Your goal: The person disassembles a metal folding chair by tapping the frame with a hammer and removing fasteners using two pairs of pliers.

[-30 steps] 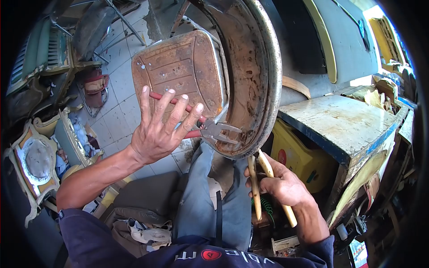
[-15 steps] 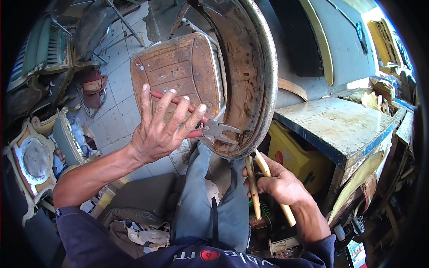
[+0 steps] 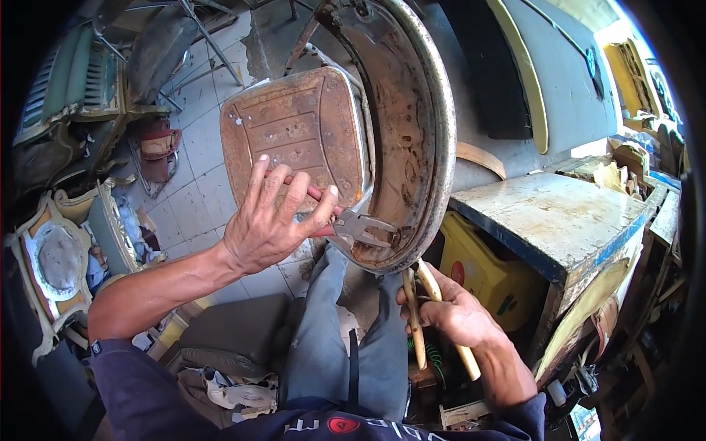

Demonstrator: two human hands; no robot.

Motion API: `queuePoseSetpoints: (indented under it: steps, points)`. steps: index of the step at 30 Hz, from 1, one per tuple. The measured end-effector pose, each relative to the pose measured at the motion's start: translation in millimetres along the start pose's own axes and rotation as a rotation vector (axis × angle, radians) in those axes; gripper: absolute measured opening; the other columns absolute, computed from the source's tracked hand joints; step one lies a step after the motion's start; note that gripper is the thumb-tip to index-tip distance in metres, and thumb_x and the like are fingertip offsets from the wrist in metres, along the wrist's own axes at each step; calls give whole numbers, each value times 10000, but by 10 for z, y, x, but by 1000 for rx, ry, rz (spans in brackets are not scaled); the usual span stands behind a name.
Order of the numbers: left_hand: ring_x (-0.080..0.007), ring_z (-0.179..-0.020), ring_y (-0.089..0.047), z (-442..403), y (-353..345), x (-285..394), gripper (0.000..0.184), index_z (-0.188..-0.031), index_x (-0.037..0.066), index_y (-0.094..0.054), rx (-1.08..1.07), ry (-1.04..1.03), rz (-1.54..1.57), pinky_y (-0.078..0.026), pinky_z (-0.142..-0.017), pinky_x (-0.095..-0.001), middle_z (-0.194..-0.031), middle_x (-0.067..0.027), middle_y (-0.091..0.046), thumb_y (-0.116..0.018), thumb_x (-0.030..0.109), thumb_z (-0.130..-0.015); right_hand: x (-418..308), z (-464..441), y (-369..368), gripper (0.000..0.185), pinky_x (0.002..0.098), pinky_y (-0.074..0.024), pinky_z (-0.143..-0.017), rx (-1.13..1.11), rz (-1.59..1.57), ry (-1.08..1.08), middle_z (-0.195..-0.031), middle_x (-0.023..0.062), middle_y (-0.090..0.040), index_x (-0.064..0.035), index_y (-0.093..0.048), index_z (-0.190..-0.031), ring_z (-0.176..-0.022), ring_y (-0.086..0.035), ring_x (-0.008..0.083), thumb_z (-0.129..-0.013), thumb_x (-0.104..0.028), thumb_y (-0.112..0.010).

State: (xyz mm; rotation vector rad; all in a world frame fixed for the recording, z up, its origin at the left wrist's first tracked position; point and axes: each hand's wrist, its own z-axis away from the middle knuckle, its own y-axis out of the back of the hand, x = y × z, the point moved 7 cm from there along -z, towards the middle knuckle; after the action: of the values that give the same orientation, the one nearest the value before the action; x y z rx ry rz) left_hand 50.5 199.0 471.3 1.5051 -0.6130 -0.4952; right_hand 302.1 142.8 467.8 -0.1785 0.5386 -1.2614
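My left hand (image 3: 276,209) is closed around the red handles of a pair of pliers (image 3: 364,228). The metal jaws of the pliers lie against the inner side near the lower end of a rusty curved metal frame (image 3: 401,140). Below the rim of that frame, my right hand (image 3: 456,312) grips a tool with two pale yellow handles (image 3: 415,320); the head of this tool is hidden behind the rim. A rusty square metal panel (image 3: 294,132) is beyond my left hand.
A worn bench with a white top (image 3: 551,213) stands at the right, with a yellow container (image 3: 485,275) beneath it. Ornate chair frames (image 3: 62,261) are at the left. A dark cushion (image 3: 235,323) lies beside my legs.
The fingers of my left hand have curled in, and the plier handles have drawn closer together. The jaws have closed up against the frame. My right hand keeps its grip.
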Motion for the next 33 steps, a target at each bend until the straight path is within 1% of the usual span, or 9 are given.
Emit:
queuePoseSetpoints:
  steps: [1, 5, 13, 16, 18, 22, 27, 31, 33]
  points:
    - [-403, -1229, -529, -16, 6, -25, 619, -1493, 206, -504, 2, -1, 0, -396, -1099, -720, -1258, -173, -471, -674, 460, -954, 11, -12, 7, 814, 368, -607, -895, 3, 20, 1, -1192, 105, -641, -94, -430, -1544, -1000, -663, 209, -754, 99, -459]
    - [-376, -1129, -527, -62, 17, -27, 602, -1446, 179, -497, -57, -38, 82, -444, -957, -619, -1236, -180, -468, -717, 416, -938, 92, -70, -25, 789, 358, -584, -908, 15, 103, 12, -1156, 86, -615, -94, -448, -1518, -994, -635, 193, -753, 101, -456]
    - [-369, -1090, -522, -94, 42, -15, 604, -1414, 170, -506, -113, -29, 100, -435, -937, -602, -1230, -172, -466, -748, 390, -907, 457, -510, -165, 733, 297, -496, -836, 338, 251, 734, -1034, 95, -575, -27, -411, -1505, -932, -567, 182, -780, 70, -464]
    - [-370, -1084, -524, -100, 55, -36, 590, -1402, 165, -518, -114, -21, 77, -436, -938, -589, -1231, -175, -468, -750, 385, -905, 465, -703, -79, 706, 323, -498, -846, 421, 395, 869, -1036, 121, -591, 11, -423, -1485, -908, -573, 225, -783, 70, -477]
    - [-369, -1073, -522, -127, 82, -12, 571, -1388, 160, -533, -141, -33, 112, -431, -938, -587, -1223, -176, -474, -745, 388, -909, 557, -760, -136, 762, 471, -467, -1040, 444, 445, 956, -1293, 291, -543, 106, -343, -1502, -1133, -576, 495, -761, 78, -519]
    - [-365, -1065, -525, -123, 106, -23, 553, -1376, 157, -545, -143, -50, 63, -428, -934, -583, -1218, -175, -484, -739, 394, -915, 621, -1084, -155, 689, 462, -473, -1037, 556, 382, 1157, -1296, 302, -548, 103, -414, -1440, -1147, -584, 495, -762, 126, -536]
    - [-344, -1080, -545, -157, 106, -51, 526, -1342, 165, -589, -131, -47, 54, -429, -938, -578, -1197, -159, -540, -707, 479, -937, 888, -1538, -197, 601, 471, -476, -1031, 515, 292, 1133, -1253, 271, -595, 109, -474, -1384, -1132, -603, 475, -791, 124, -571]
    - [-345, -1126, -526, -103, 50, -50, 568, -1406, 185, -570, -142, -26, 85, -422, -979, -584, -1241, -159, -515, -697, 491, -945, 619, -1062, -224, 620, 480, -461, -1045, 599, 398, 1205, -1249, 263, -600, 104, -446, -1419, -1141, -599, 471, -807, 109, -548]
    - [-337, -1199, -484, -71, 70, -55, 632, -1502, 234, -522, -62, -31, 19, -392, -1042, -606, -1294, -150, -474, -682, 508, -955, 491, -726, -225, 679, 429, -498, -989, 508, 331, 951, -1228, 203, -605, 59, -401, -1493, -1120, -623, 365, -825, 81, -517]
